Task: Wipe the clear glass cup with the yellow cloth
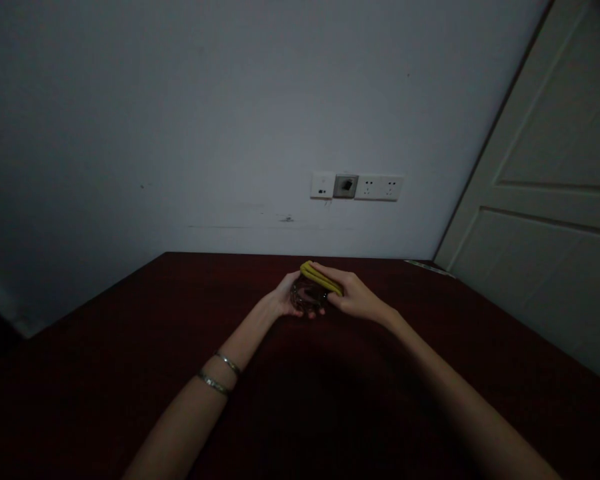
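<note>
Both arms reach out over a dark red table (pixel 105 373). My left hand (pixel 286 300) is curled around a small clear glass object (pixel 307 298), holding it just above the table top. My right hand (pixel 356 297) is closed on a folded yellow cloth (pixel 321 278) and presses it against the top of the glass object. Two thin metal bangles (pixel 220 373) sit on my left wrist. The room is dim and the glass object's exact shape is hard to make out.
A pale wall stands behind the table, with a row of sockets and a switch (pixel 356 187) above the far edge. A light panelled door (pixel 555 220) is at the right. A thin flat strip (pixel 427 266) lies at the table's far right corner.
</note>
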